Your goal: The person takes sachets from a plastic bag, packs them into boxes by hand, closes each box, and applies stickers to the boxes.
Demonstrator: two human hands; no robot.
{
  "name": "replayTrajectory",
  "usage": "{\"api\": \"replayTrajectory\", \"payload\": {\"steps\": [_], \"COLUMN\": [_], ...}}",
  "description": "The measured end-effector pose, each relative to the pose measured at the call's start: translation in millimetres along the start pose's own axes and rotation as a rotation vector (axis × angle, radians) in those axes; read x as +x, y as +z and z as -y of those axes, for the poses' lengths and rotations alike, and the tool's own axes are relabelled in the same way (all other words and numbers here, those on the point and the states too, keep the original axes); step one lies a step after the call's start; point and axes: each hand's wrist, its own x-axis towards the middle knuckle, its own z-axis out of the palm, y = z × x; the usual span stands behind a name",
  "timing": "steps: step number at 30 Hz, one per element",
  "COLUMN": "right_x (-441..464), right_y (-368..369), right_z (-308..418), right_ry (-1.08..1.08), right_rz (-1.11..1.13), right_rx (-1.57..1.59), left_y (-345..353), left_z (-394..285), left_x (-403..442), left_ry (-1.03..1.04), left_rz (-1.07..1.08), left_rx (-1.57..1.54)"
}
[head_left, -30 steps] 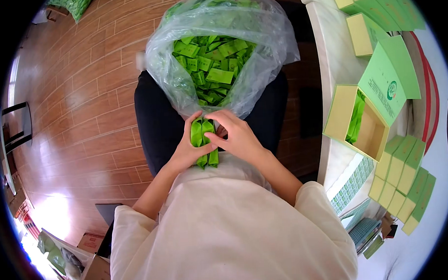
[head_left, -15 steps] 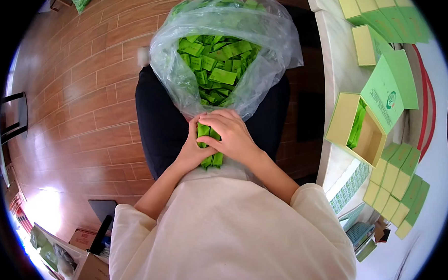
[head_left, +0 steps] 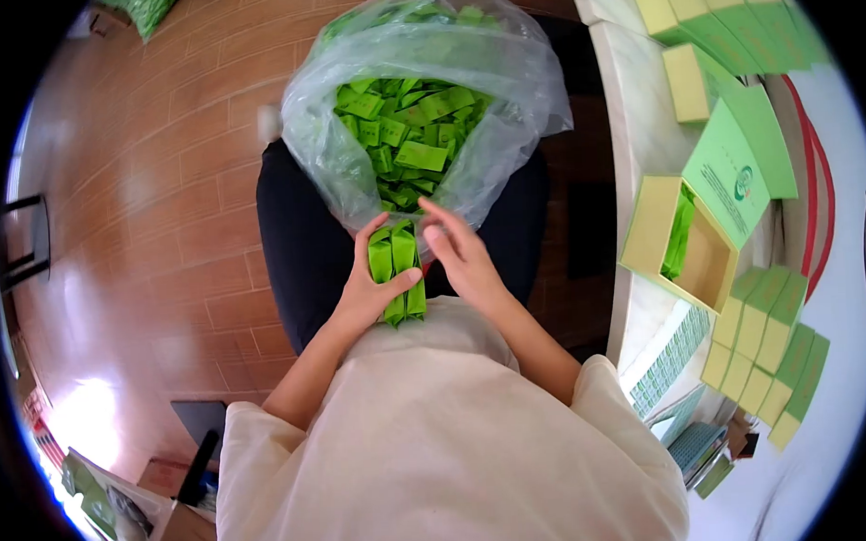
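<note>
My left hand (head_left: 365, 290) is closed around a small bundle of green sachets (head_left: 396, 267), its thumb lying across their front. They stand side by side, close to the shirt. Just right of the bundle is my right hand (head_left: 465, 262), its fingers apart and nothing in them. Beyond both hands, a large clear plastic bag (head_left: 528, 110) rests between the legs, its mouth open toward me. Many loose green sachets (head_left: 421, 155) fill it. On the table to the right, an open box (head_left: 644, 227) holds a few green sachets (head_left: 680, 235) along one side.
Several closed green-and-cream boxes (head_left: 769, 321) stand on the white table (head_left: 627, 102), with more boxes (head_left: 705, 13) at its far end. A sheet of printed labels (head_left: 667, 358) lies near the table edge. A cardboard carton (head_left: 180, 537) sits at lower left on the tiled floor (head_left: 181, 155).
My right hand has come off the sachet bundle and moved right, its fingers opening. The left hand still holds the bundle, which now shows more fully. The view has shifted slightly.
</note>
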Motion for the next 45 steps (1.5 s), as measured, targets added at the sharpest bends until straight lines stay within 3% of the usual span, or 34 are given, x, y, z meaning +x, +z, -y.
{"api": "replayTrajectory", "payload": {"steps": [1, 2, 3, 7, 14, 18, 20, 22, 23, 27, 34, 38, 40, 45], "right_x": [-4.6, -7.8, -9.5, -16.2, -76.8, -101.4, -106.2, -107.8, -107.6, -107.3, -98.2, -99.3, -101.4, -93.8], "right_y": [-6.0, -9.5, -13.6, -64.0, -207.5, -271.2, -297.4, -311.5, -314.3, -311.1, -296.5, -296.0, -292.5, -284.5], "right_z": [8.0, 10.7, 11.1, 52.4, 148.6, 146.9, 127.3, 107.5, 99.0, 78.9, 63.7, 67.3, 74.6, 71.6], "right_ry": [0.203, 0.265, 0.181, -0.005, -0.232, -0.200, -0.136, -0.085, -0.064, 0.119, -0.067, -0.050, 0.084, 0.016], "right_rz": [0.140, 0.207, 0.164, -0.096, -0.591, -0.838, -0.886, -0.879, -0.855, -0.741, -0.727, -0.710, -0.668, -0.673], "right_rx": [0.166, 0.343, 0.296, 0.185, 0.092, 0.066, 0.146, 0.241, 0.241, 0.190, 0.150, 0.017, -0.144, -0.275], "left_y": [4.2, 8.2, 13.4, 56.9, 225.4, 309.7, 333.6, 348.1, 353.3, 335.7, 318.9, 322.5, 323.3, 322.7], "left_z": [-3.9, -8.7, -14.1, -51.3, -160.1, -174.1, -165.2, -152.1, -145.5, -134.9, -142.1, -133.1, -132.3, -135.2], "left_x": [2.1, 5.5, 8.4, 34.2, 48.4, 71.1, 81.2, 93.6, 100.0, 107.7, 110.1, 115.2, 115.9, 119.9], "left_ry": [0.061, 0.065, 0.073, 0.219, 0.566, 0.685, 0.662, 0.916, 1.105, 1.137, 1.118, 1.291, 1.298, 1.307], "left_rz": [0.006, 0.032, 0.073, 0.252, 0.619, 0.713, 0.707, 0.501, 0.382, 0.329, 0.381, 0.250, 0.235, 0.254], "left_rx": [-0.007, 0.004, -0.012, 0.042, 0.089, 0.292, 0.345, 0.641, 0.632, 0.901, 0.998, 0.935, 0.980, 1.127]}}
